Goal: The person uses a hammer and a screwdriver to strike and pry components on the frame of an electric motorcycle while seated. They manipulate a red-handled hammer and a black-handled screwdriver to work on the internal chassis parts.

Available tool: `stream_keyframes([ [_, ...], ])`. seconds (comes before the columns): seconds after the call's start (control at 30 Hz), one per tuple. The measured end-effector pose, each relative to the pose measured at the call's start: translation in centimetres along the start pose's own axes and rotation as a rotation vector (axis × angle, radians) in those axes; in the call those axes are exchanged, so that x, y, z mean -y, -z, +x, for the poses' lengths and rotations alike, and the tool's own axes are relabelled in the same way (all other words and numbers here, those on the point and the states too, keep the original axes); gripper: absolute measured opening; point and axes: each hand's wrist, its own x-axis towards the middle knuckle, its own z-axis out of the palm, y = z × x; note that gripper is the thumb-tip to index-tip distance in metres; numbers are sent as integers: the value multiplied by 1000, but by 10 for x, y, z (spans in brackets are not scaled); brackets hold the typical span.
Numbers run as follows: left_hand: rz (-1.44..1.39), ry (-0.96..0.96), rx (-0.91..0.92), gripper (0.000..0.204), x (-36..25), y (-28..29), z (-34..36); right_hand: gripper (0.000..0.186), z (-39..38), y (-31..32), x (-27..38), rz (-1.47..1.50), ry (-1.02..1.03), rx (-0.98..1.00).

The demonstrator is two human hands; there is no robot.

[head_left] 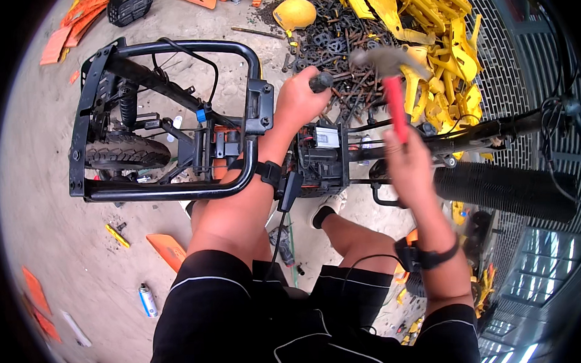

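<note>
My right hand grips the red handle of a claw hammer. Its metal head is raised and slightly blurred. My left hand is closed round a tool with a black, round-ended handle; the rest of that tool is hidden by my fist and forearm. The left arm reaches across a black scooter or bike frame, beside its tubular rack loop. Just right of my left wrist lies an open compartment with black electrical parts and a silver block.
A treaded wheel sits at the frame's left end. Beyond the frame lie a heap of rusty metal parts, a yellow dome-shaped piece and piled yellow panels. A spray can and an orange panel are on the floor.
</note>
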Motion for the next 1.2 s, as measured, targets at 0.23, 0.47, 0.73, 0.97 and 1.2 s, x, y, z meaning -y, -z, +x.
stream_keyframes([
  [0.23, 9, -34, -91, 26, 15, 11, -1, 38, 6, 9, -31, 296, -264, -124],
  [0.47, 33, -100, -162, 13, 13, -5, 0, 40, -58, -174, -125, 168, -566, 130],
  [0.73, 36, -117, -133, 4, 27, -3, 5, 26, -90, -255, -138, 17, -477, 66],
  [0.97, -97, -5, -79, 3, 36, 2, 11, 35, -94, -256, -115, -1, -346, -44],
  [1.2, -96, -112, -127, 8, 29, -11, 0, 58, 59, -141, -8, 889, 103, -247],
])
